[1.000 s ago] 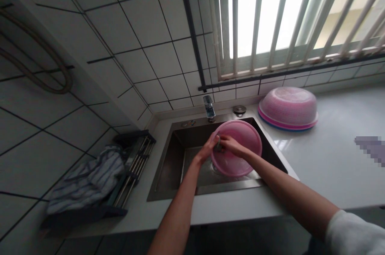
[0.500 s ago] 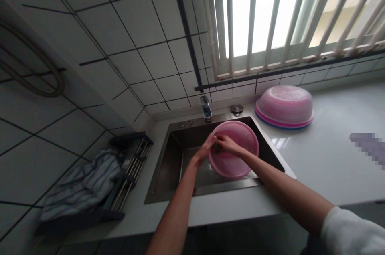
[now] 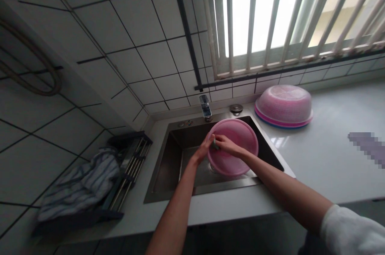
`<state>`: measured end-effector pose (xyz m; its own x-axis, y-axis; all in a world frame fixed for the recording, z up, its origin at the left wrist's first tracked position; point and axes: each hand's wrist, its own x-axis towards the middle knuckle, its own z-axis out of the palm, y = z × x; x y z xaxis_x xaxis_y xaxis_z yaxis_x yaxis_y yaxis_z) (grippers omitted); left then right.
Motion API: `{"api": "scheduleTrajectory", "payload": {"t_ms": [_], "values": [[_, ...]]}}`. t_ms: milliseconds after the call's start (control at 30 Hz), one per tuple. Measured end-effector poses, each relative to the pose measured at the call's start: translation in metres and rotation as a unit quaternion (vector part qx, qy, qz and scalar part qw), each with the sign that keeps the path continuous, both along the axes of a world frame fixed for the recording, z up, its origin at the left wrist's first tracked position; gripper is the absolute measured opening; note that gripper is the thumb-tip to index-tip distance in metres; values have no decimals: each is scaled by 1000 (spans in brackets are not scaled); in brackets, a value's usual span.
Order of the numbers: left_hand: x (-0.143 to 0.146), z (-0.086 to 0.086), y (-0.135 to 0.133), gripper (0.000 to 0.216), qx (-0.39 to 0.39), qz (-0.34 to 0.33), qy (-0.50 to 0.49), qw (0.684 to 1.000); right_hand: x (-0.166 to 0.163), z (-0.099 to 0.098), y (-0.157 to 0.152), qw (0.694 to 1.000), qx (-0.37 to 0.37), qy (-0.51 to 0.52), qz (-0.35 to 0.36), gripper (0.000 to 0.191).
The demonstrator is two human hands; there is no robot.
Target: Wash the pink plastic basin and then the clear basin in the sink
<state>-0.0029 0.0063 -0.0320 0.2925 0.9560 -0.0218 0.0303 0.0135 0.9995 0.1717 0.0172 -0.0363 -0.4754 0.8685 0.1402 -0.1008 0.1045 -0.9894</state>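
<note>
A round pink plastic colander point(image 3: 237, 162) is tilted inside the steel sink point(image 3: 161, 173), its open side toward me. At its left rim my left hand point(image 3: 204, 148) is closed, gripping the edge. My right hand point(image 3: 226, 144) reaches into the colander and is closed on a small greenish scouring pad point(image 3: 215, 144), pressed near the left rim. Fingers hide most of the pad, so its exact shape is unclear. Both hands are close together, almost touching.
A faucet point(image 3: 205, 106) and a drain plug point(image 3: 236, 108) stand behind the sink. Upside-down pink baskets point(image 3: 284, 104) are stacked on the right counter point(image 3: 325, 158). On the left, a dark rack point(image 3: 132, 171) holds a striped cloth point(image 3: 87, 183). A barred window is above.
The right hand and the pad have shifted slightly at the colander's left side, and more of the pad's green shows. The left hand keeps its hold on the rim.
</note>
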Motion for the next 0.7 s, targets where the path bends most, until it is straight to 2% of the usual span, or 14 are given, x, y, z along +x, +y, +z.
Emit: {"api": "scheduleTrajectory", "payload": {"t_ms": [67,100,233,300,367,500,533,600,700], "values": [[-4,-1,0,85,7,10,11,1000,-8,-2,-6,999,2,-12,43,37],[-5,-1,1,85,11,8,12,1000,-10,-3,-6,999,-2,-4,35,37],[2,1,2,81,30,-19,-2,999,4,0,11,987,-42,69,-140,38],[6,2,2,81,34,-29,-3,999,12,3,18,975,-60,86,-196,38],[7,2,2,83,27,-26,2,999,14,4,16,981,-56,76,-167,39],[-2,-1,2,85,18,-2,10,1000,-3,0,-2,1000,-20,3,16,36],[-4,-1,2,84,17,1,8,1000,-7,-1,-5,999,-18,-6,41,35],[-5,-1,2,83,11,1,3,1000,-10,-3,-4,999,-25,6,25,36],[0,1,2,85,3,-13,-2,1000,0,-2,10,989,-51,68,-117,39]]}}
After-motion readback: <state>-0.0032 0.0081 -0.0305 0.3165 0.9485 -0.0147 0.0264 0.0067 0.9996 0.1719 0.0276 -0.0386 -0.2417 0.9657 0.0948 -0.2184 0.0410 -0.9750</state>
